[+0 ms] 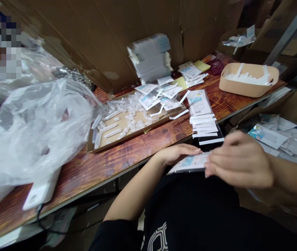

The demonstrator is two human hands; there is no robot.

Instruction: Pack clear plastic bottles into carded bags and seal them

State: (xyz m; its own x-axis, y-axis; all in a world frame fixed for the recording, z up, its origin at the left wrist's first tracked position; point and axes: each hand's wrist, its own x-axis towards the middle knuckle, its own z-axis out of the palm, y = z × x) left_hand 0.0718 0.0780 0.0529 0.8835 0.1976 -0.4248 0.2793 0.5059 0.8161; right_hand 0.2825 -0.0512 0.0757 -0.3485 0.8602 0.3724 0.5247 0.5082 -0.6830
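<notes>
A crumpled clear plastic bag (44,125) spread across the table (143,144) well to the left of the grip, overlapping a white plastic case (42,191) whose black cord ran below the table's edge. Between bag and grip sat a shallow cardboard tray (112,140), its low walls apparently serving to keep small clear plastic parts (113,132) from scattering. Beyond the grip, against a cardboard sheet, rose a stack of packs (151,59), and loose packets (148,101) overlapped the tray's right end.

At center, a person's left hand (176,153) held a flat printed packet (190,162) by its far edge, low at the table's near side, likely to steady it. Just past the grip, more packets (202,115) lay fanned in a row, their white strips exposed, perhaps for easy picking. The right hand (242,160), blurred, closed its fingers narrowly over the held packet's right end; how firmly could not be told. Beyond it stood a tan basket (238,89) of white scraps, seemingly within reach, while an open carton to the right contained a heap of packets (279,136).
</notes>
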